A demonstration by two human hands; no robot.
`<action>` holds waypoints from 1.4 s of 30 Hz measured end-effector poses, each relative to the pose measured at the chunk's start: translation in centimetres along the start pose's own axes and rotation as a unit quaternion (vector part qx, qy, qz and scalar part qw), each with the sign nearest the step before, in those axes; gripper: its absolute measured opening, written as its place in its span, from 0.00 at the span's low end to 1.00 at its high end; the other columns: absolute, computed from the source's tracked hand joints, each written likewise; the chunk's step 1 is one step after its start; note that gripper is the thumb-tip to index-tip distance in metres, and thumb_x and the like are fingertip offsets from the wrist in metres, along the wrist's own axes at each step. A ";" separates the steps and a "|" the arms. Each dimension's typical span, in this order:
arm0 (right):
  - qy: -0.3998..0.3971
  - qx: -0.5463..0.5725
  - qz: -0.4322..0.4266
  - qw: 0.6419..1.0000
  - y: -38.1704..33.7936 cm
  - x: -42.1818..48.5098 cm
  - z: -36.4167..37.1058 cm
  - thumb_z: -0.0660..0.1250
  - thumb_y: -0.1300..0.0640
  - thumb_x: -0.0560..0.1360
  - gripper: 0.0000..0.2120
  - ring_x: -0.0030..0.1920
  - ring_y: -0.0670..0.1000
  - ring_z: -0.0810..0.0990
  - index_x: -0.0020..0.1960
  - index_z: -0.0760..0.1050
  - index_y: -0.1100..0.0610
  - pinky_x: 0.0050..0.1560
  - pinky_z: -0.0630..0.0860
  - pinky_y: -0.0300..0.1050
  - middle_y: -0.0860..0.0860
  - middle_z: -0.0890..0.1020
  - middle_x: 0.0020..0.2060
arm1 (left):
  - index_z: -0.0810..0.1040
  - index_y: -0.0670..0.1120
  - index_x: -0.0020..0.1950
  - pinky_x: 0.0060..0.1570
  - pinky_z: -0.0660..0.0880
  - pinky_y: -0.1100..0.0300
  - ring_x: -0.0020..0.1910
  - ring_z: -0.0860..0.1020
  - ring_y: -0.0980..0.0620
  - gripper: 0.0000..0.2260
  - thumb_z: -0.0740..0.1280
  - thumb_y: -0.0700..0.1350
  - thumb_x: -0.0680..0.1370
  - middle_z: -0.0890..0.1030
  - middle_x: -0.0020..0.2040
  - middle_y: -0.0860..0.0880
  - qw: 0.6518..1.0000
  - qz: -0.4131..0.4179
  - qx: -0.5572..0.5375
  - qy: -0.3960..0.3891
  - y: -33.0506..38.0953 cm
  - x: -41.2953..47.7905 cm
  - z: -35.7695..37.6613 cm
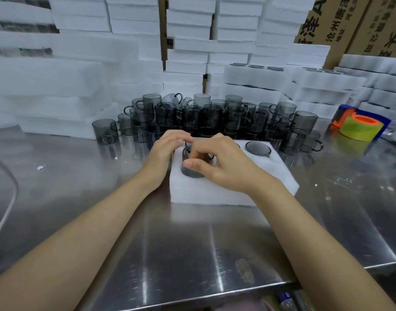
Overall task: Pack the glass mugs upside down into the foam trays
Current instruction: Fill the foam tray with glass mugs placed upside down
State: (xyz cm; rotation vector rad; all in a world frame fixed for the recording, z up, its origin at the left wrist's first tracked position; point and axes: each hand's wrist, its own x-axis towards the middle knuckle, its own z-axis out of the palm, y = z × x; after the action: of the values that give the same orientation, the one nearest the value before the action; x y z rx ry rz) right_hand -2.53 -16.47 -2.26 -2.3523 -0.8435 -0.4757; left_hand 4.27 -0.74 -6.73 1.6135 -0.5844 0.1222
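View from the head camera, looking down over a steel tabletop [80, 187]. A white foam tray [215, 195] lies at the centre, turned slightly out of line with the near edge. Both forearms reach in from the near side and meet above the tray's left half.

The right hand [224, 163] holds a smoky grey glass mug [193, 172] that stands partly sunk in the tray's near-left pocket. Its thumb [192, 163] presses flat on the mug's near wall and its fingers [211, 151] curl over the top to the far side. The hand hides which way up the mug stands.

The left hand [166, 148] rests at the tray's far-left corner, with its bent fingers [181, 136] reaching toward the far side of the same mug. It cannot be told whether they grip the mug or only touch it.

A seated mug [258, 149] fills the far-right pocket upside down, so that only its round base shows above the foam.

Just beyond the tray, loose mugs [203, 116] of the same grey glass are piled in a wide heap, some stacked on others, most with handles showing.

Behind them, foam stacks [134, 41] rise like a wall across the far side. To the far right, filled trays [250, 74] are piled up with mug bases visible on top.

Right of the heap lies a tape dispenser [358, 127] carrying a yellow-green roll on an orange core. Cardboard boxes [340, 23] with printed characters stand in the far right corner. A white cable [7, 205] curves along the left edge of the tabletop.
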 end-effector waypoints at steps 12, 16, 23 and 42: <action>-0.005 0.056 0.036 0.998 0.1 -0.1 0.0 0.68 0.56 0.77 0.07 0.40 0.49 0.72 0.41 0.80 0.56 0.45 0.69 0.43 0.50 0.77 0.35 | 0.81 0.52 0.47 0.63 0.67 0.62 0.61 0.72 0.59 0.11 0.64 0.40 0.70 0.75 0.58 0.53 1.000 0.000 0.021 -0.011 0.0 -0.1 0.1; -0.067 -0.005 0.087 0.994 0.6 0.2 0.3 0.62 0.50 0.80 0.20 0.72 0.51 0.59 0.71 0.68 0.48 0.72 0.58 0.46 0.48 0.67 0.71 | 0.79 0.55 0.53 0.63 0.68 0.61 0.62 0.73 0.57 0.16 0.64 0.37 0.71 0.75 0.62 0.51 1.000 -0.019 -0.002 -0.010 0.0 -0.1 0.0; -0.216 -0.148 0.113 0.958 1.1 0.7 0.7 0.43 0.40 0.81 0.27 0.75 0.49 0.29 0.78 0.45 0.44 0.75 0.33 0.52 0.39 0.35 0.76 | 0.77 0.55 0.59 0.68 0.65 0.59 0.65 0.70 0.62 0.20 0.63 0.44 0.68 0.71 0.63 0.56 0.998 -0.047 0.009 -0.037 0.3 -0.4 -0.1; 0.160 -0.131 0.471 0.858 10.8 -4.7 -7.2 0.62 0.62 0.77 0.18 0.63 0.62 0.73 0.66 0.75 0.55 0.61 0.74 0.57 0.58 0.73 0.67 | 0.70 0.66 0.65 0.71 0.64 0.52 0.72 0.63 0.59 0.27 0.72 0.52 0.68 0.61 0.71 0.59 0.989 -0.072 0.013 -0.125 0.7 -1.1 -0.7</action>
State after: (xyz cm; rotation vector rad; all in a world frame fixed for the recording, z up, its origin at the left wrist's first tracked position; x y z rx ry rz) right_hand 0.28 -29.92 -3.57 -2.4705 0.5782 -0.5316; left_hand 3.25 0.18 -6.48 1.7036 -0.6572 -0.1825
